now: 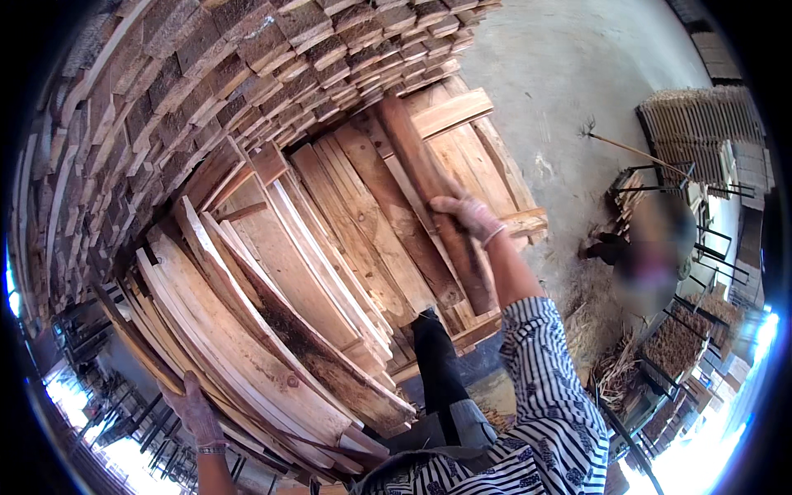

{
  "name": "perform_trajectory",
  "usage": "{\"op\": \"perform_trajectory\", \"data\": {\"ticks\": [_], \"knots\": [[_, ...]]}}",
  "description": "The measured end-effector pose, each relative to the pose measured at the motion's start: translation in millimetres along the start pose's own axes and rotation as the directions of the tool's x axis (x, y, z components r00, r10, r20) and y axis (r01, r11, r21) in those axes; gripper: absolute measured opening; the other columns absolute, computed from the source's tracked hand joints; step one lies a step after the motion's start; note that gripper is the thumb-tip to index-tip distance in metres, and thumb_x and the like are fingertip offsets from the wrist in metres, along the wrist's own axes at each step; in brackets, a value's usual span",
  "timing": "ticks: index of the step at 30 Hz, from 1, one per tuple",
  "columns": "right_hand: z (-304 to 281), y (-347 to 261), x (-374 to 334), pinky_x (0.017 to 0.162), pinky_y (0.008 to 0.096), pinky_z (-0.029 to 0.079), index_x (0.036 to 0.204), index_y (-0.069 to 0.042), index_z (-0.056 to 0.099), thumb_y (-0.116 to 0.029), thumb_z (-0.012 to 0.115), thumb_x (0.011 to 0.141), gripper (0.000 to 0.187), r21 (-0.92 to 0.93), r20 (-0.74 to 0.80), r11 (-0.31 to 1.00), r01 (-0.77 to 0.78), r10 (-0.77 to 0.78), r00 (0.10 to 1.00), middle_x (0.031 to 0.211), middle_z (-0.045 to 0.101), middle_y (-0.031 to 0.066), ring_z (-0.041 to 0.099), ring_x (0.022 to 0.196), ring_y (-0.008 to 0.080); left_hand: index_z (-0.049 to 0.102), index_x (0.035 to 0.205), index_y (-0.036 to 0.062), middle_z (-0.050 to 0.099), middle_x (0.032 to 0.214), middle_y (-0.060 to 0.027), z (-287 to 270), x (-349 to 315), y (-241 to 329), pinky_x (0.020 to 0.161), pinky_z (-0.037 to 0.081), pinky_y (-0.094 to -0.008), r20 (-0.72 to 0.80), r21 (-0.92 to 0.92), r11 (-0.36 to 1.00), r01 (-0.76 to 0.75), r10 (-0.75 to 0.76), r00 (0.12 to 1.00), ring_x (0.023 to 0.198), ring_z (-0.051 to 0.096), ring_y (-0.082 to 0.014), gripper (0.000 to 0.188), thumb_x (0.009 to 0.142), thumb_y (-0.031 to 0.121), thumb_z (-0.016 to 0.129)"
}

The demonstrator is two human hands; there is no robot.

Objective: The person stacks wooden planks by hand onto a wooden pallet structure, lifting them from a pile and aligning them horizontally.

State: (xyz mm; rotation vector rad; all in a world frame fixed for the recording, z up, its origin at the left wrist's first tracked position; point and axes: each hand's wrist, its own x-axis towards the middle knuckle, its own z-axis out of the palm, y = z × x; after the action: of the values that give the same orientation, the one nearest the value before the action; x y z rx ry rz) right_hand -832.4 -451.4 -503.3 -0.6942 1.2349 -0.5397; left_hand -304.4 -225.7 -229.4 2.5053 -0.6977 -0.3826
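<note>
A dark brown wooden board (415, 157) lies slantwise across a layer of paler planks. My right hand (470, 216), in a thin pale glove, is closed over its right edge about midway along. On the left, my gloved left hand (196, 417) grips the outer edge of a narrow yellowish board (136, 346) at the side of a heap; part of its fingers is hidden. Between my hands lie several long planks (247, 309), some with dark bark edges, tilted and overlapping.
A tall stack of sawn boards (247, 62) walls off the far left side. Pale crosspieces (452, 114) lie under the dark board. To the right, a blurred person (656, 252) is on the concrete floor (561, 82), near a long-handled rake (631, 148) and racks of wood strips (676, 342).
</note>
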Motion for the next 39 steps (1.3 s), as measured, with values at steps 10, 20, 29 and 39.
{"op": "perform_trajectory", "data": {"ticks": [10,20,29,39], "knots": [[69,-18,-5,0.108,0.0463,0.046,0.162,-0.014,0.015,-0.034,0.079,0.082,0.104,-0.882,-0.304,0.418,-0.218,-0.152,0.940,0.144,0.047,0.0277,0.052,0.134,0.0390,0.025,0.157,-0.0049,0.038,0.152,-0.0242,-5,3,-16,0.112,0.039,-0.0412,-0.092,0.276,0.958,-0.082,0.111,0.990,0.130,0.047,-0.0347,0.085,0.094,0.030,0.071],[-25,-32,9,0.104,0.0479,0.049,0.160,-0.022,0.026,-0.030,0.079,0.081,0.095,-0.871,-0.271,0.472,-0.138,-0.227,0.935,0.134,0.054,0.0244,0.057,0.124,0.0421,0.022,0.159,-0.0022,0.043,0.148,-0.0214,2,0,6,0.112,0.040,-0.0394,0.049,0.015,1.000,0.010,-0.011,0.999,0.126,0.051,-0.0307,0.089,0.095,0.034,0.073],[16,-38,-13,0.105,0.0492,0.049,0.160,-0.023,0.025,-0.026,0.076,0.083,0.093,-0.883,-0.319,0.425,-0.199,-0.231,0.919,0.139,0.050,0.0227,0.054,0.128,0.0404,0.022,0.158,-0.0047,0.036,0.151,-0.0239,0,-1,3,0.113,0.038,-0.0422,-0.034,0.086,0.996,-0.020,0.023,0.999,0.133,0.043,-0.0347,0.088,0.093,0.029,0.071],[71,-18,-6,0.105,0.0533,0.048,0.160,-0.028,0.024,-0.028,0.079,0.081,0.096,-0.902,-0.289,0.390,-0.184,-0.230,0.929,0.146,0.044,0.0231,0.050,0.131,0.0428,0.024,0.158,-0.0050,0.035,0.154,-0.0252,9,0,4,0.114,0.037,-0.0429,-0.034,0.084,0.996,0.032,-0.029,0.999,0.134,0.044,-0.0371,0.089,0.093,0.034,0.070]]}}
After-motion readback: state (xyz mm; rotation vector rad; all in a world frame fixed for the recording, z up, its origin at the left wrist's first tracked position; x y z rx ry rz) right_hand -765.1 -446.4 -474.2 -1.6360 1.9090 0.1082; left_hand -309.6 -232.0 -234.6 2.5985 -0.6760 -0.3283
